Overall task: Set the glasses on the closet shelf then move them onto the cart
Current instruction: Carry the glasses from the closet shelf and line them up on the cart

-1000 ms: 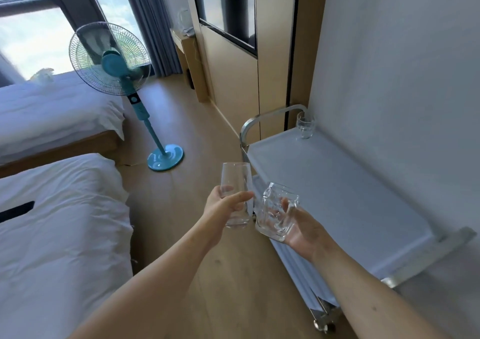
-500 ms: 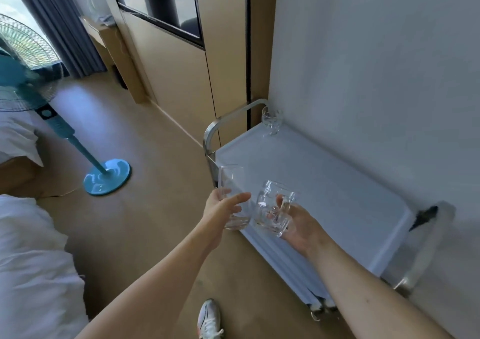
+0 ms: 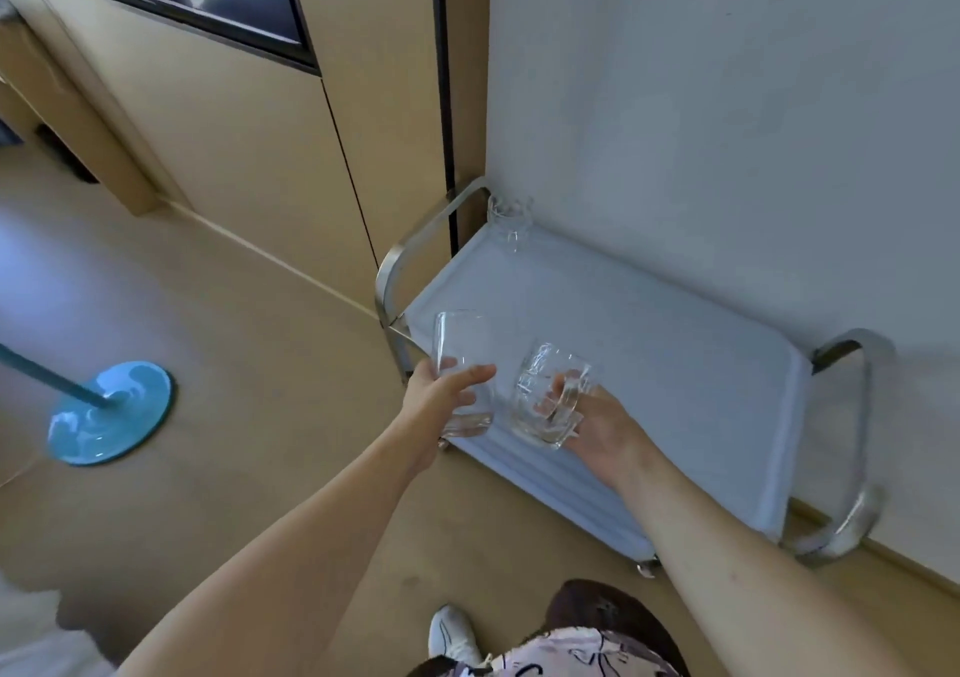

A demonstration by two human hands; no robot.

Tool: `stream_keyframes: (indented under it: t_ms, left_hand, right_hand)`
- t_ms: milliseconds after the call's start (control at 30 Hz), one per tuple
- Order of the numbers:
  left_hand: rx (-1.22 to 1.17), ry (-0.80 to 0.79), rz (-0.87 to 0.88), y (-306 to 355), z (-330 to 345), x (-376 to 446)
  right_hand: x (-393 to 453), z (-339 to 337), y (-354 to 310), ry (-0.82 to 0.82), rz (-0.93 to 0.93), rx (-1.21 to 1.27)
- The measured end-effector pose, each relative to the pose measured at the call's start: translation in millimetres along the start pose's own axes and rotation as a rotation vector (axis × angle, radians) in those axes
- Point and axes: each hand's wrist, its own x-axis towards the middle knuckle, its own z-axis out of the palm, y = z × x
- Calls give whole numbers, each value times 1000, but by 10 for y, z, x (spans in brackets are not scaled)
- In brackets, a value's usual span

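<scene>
Cart step: left hand (image 3: pixel 441 401) grips tumbler (image 3: pixel 462 364); right hand (image 3: pixel 602 432) grips mug (image 3: pixel 548 396); next, set both down on cart (image 3: pixel 675 344) toward 1 o'clock.

A metal-framed cart with a pale blue-grey flat top (image 3: pixel 649 344) stands against the white wall on the light wooden floor (image 3: pixel 249 364). One small clear drinking glass (image 3: pixel 510 222) stands upright on its far left corner, beside the curved handle rail.

Both arms extended; left hand (image 3: pixel 441 401), right hand (image 3: pixel 602 432) each gripping glass.
</scene>
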Motion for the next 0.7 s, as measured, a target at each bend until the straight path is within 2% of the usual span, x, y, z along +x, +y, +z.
stream_keyframes:
  t_ms: [167,300,433,700]
  left_hand:
    - [23,-49,-34,116,4,256]
    - [72,-43,-50,236,57,494]
    - [79,-56,-60,342,134,774]
    - [125,25,-21,676,365,1635]
  right_hand:
    - [98,94,-42,69,-38,-28]
    - [305,106,-137,186,-52,-127]
    - [655,77,-277,248,-103,-286]
    - [1550,-170,-673,385,-198,-648]
